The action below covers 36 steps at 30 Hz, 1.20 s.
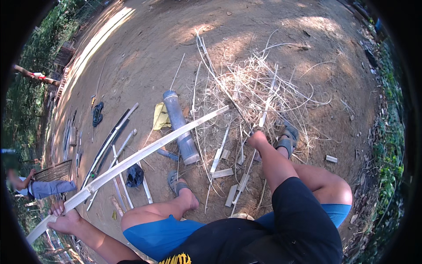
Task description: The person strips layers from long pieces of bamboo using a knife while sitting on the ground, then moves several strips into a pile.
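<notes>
My left hand (66, 218) is closed around a long, pale split bamboo strip (149, 152) near its lower left end. The strip slants up across the view, and its far end lies by the shavings in front of my right hand. My right hand (257, 140) is closed on a slim, dark, knife-like tool (241, 113) that points up and to the left. Its handle is mostly hidden by the fingers. A tangled heap of thin bamboo shavings (250, 83) lies just beyond that hand.
A thick grey bamboo section (180, 127) lies beneath the strip, beside a yellow cloth-like piece (161, 116). Short bamboo offcuts (223, 173) lie between my sandalled feet. A black bag (134, 175) and several poles are at left. Another person (41, 185) is at the far left.
</notes>
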Each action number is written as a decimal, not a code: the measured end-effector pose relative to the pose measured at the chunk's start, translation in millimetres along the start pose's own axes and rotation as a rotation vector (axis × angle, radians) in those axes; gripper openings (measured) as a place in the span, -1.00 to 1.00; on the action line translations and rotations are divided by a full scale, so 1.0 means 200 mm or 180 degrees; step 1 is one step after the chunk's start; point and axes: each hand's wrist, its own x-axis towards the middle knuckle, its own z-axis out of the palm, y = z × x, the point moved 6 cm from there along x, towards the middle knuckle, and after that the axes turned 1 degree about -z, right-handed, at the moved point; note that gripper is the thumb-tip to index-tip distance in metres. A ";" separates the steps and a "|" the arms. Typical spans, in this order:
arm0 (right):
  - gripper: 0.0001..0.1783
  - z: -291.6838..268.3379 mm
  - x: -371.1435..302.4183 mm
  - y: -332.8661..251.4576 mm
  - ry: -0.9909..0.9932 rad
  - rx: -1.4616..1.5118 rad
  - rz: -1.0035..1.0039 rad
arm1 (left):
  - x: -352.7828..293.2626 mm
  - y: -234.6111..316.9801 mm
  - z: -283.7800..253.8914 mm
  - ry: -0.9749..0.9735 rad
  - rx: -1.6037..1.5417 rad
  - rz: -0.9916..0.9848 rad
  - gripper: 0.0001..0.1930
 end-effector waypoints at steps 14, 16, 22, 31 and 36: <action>-0.86 0.18 -0.76 -0.32 0.1284 0.3106 0.0138 | -0.43 -0.14 0.27 -0.0948 -0.0955 0.0054 -0.18; -0.79 0.04 -1.01 -0.60 0.0955 0.2967 -0.0160 | -0.51 -0.08 0.29 -0.0516 -0.0956 0.0061 -0.25; -0.69 -0.21 -1.50 -1.01 0.0388 0.2143 -0.1362 | -0.67 -0.08 0.34 -0.0701 -0.1203 0.0334 -0.32; -0.65 -0.32 -2.07 -1.21 -0.0141 0.1453 -0.2245 | -1.02 -0.01 0.31 -0.0933 -0.1374 0.0729 -0.27; -0.64 -0.28 -2.09 -1.18 -0.0112 0.1292 -0.2228 | -1.17 0.02 0.32 -0.0802 -0.1421 0.0755 -0.25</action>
